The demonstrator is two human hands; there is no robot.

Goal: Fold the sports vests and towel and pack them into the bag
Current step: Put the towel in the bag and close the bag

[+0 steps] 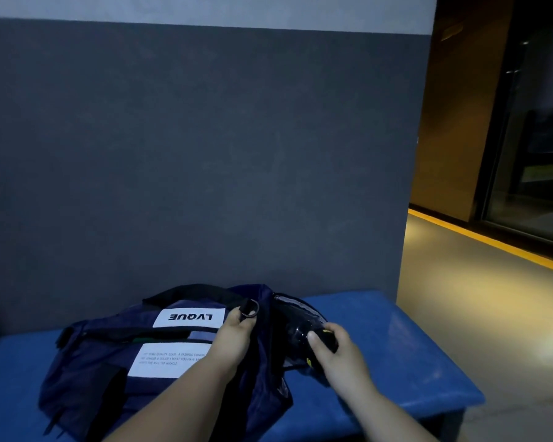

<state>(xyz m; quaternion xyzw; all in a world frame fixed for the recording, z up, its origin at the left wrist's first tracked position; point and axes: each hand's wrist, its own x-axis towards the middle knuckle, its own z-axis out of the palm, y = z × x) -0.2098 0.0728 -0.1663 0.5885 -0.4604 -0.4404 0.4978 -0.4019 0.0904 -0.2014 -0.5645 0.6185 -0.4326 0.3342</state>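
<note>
A navy bag [115, 371] with white "LVQUE" labels lies on a blue bench [380, 339]. My left hand [237, 333] grips the bag's fabric near a metal D-ring [250, 308] at its right end. My right hand [331, 346] holds a dark, shiny rounded object [299, 334] with yellow marks, partly inside the bag's side pocket. No vests or towel are visible.
A dark grey wall [205, 154] rises straight behind the bench. To the right, a dim corridor floor [479, 298] with a yellow strip runs past glass doors [537, 138]. The bench's right end lies near my right forearm.
</note>
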